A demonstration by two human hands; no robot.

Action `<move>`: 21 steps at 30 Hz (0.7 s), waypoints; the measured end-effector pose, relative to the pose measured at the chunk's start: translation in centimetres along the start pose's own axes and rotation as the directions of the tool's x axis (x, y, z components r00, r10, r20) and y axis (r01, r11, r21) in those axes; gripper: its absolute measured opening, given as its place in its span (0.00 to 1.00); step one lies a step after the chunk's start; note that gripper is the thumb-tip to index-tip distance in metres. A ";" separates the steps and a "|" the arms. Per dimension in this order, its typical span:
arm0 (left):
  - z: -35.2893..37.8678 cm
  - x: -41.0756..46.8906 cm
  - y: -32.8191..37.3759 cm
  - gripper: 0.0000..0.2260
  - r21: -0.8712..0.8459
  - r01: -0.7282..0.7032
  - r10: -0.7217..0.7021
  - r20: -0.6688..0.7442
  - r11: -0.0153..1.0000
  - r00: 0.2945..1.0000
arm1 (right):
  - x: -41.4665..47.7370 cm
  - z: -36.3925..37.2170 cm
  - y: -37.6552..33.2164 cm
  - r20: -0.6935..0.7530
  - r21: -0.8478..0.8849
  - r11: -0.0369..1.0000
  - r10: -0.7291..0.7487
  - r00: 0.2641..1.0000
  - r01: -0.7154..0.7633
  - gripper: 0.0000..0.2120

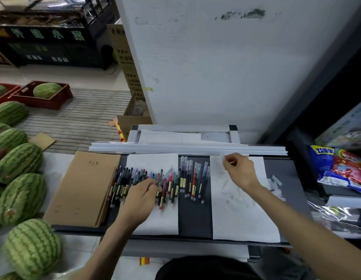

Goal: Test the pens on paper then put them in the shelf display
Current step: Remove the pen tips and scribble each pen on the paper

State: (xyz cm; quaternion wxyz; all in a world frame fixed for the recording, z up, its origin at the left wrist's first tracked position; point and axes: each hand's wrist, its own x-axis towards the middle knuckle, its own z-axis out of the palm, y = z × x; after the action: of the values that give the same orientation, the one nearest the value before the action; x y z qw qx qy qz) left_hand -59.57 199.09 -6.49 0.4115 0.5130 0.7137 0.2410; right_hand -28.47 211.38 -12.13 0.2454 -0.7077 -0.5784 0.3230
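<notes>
Far left I see striped green watermelons (19, 164), then a stack of brown kraft notebooks (84, 186) on the dark grey tray (193, 219). Beside it a heap of mixed coloured pens (135, 175) on a white sheet (155, 223); left hand (142, 197) over the heap, fingers curled round one thin clear-barrelled pen (165, 176). Next a row of clear gel pens (192, 178) on bare tray. Right hand (239, 170) over the scribbled white paper (242, 219), thumb and forefinger pinched on a tiny sliver (232, 163), can't tell what

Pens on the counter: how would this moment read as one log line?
left hand: grips one pen above pen pile | right hand: curled over scribbled paper, hold unclear | pen row: on dark counter
</notes>
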 end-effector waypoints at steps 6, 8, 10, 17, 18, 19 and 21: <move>1.3 -2.5 4.2 0.14 -0.124 -0.180 0.188 0.054 0.976 0.981 | -7.2 -2.0 -4.9 0.144 0.629 0.777 -0.093 0.985 -0.019 0.15; 1.1 -3.2 5.4 0.17 -0.106 -0.260 0.268 0.065 0.960 0.961 | -8.7 -2.9 -6.2 0.223 0.767 0.631 -0.095 0.970 -0.114 0.15; 1.0 -4.0 6.4 0.20 -0.100 -0.311 0.318 0.074 0.945 0.945 | -9.8 -3.7 -7.1 0.298 0.826 0.527 -0.110 0.948 -0.198 0.14; 0.2 -4.9 8.0 0.17 -0.059 -0.419 0.422 0.034 0.906 0.906 | -11.4 -5.6 -8.4 0.297 0.832 0.535 -0.200 0.934 -0.150 0.09; 0.0 -5.0 8.2 0.16 -0.043 -0.428 0.429 0.034 0.903 0.903 | -11.4 -5.8 -8.3 0.285 0.818 0.563 -0.217 0.934 -0.119 0.09; -0.1 -5.1 8.3 0.15 -0.033 -0.434 0.435 0.033 0.900 0.900 | -11.4 -6.0 -8.3 0.271 0.795 0.602 -0.236 0.933 -0.078 0.10; -0.2 -5.1 8.5 0.14 -0.016 -0.441 0.441 0.036 0.897 0.897 | -11.4 -6.4 -8.3 0.250 0.729 0.684 -0.273 0.929 0.005 0.08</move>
State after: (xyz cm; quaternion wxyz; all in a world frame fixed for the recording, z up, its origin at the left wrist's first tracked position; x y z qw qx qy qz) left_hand -54.52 197.38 1.82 0.3621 0.6643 0.5698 0.3207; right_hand -30.65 202.15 0.12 0.4223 -0.4422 -0.4922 0.6196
